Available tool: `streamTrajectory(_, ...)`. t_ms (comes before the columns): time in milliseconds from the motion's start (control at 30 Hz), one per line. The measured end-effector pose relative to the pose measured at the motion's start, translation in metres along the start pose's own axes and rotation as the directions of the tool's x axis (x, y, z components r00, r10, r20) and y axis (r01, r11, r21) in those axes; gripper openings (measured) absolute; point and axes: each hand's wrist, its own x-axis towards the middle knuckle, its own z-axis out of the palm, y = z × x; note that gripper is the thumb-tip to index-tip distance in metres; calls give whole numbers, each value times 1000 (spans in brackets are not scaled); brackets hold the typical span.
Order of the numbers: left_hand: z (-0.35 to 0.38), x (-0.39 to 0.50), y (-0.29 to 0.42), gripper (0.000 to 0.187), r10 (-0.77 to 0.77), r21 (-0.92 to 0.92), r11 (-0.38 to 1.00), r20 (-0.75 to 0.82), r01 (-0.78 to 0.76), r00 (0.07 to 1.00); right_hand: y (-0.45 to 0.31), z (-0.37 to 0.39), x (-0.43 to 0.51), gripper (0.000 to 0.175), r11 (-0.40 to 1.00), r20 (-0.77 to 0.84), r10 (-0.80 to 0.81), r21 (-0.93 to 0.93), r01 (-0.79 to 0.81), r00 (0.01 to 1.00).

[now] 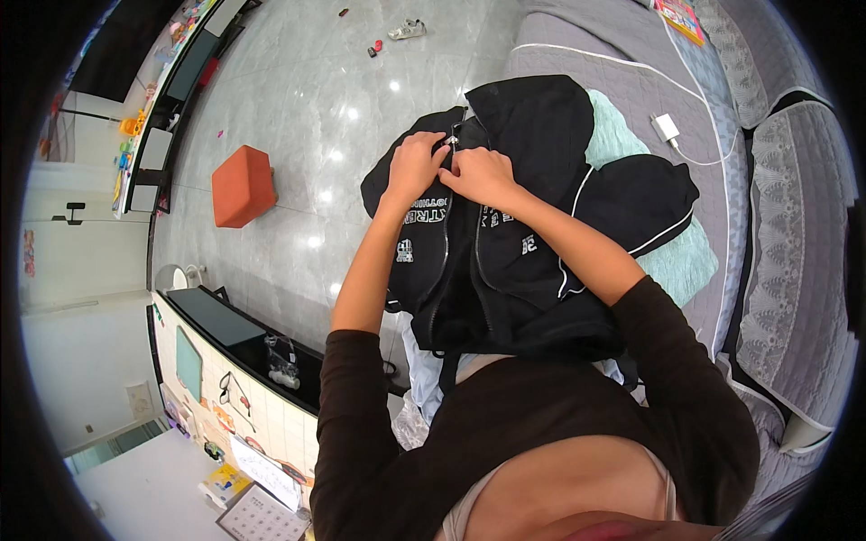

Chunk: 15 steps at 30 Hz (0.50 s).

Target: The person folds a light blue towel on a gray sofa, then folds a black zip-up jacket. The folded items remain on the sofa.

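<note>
A black zip-up hooded jacket (534, 128) with white lettering and white piping lies spread before me, partly over a mint-green cloth (687, 260). Its front zip is parted below my hands, and the two toothed edges hang apart. My left hand (415, 166) is on the jacket near the collar, fingertips at the metal zip slider (452, 140). Beside it, my right hand (479, 170) has its fingers bent onto the other front panel, thumb pointing at the left hand. Both hands grip the fabric around the upper zip.
A grey quilted sofa (788, 270) runs along the right, with a white charger (665, 127) and its cable on the seat. An orange stool (243, 186) stands on the tiled floor at left. A shoe (407, 29) lies farther off. A black-edged cabinet (216, 318) is at lower left.
</note>
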Motion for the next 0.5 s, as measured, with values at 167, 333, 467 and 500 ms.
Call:
streamTrajectory(167, 3, 4, -2, 15, -52, -53, 997, 43, 55, 998, -5, 6, -8, 44, 999, -50, -25, -26, 24, 998)
streamTrajectory(333, -3, 8, 10, 13, -11, 78, 997, -46, 15, 999, -4, 13, -13, 50, 996, -165, -93, -14, 92, 982)
streamTrajectory(467, -4, 9, 17, 13, 52, 83, 996, -171, -38, 984, -4, 14, -8, 47, 999, -191, 31, 38, -24, 981)
streamTrajectory(500, -4, 10, 17, 12, 68, 54, 997, -183, -59, 981, -4, 15, -5, 45, 997, -212, 70, 57, -59, 975)
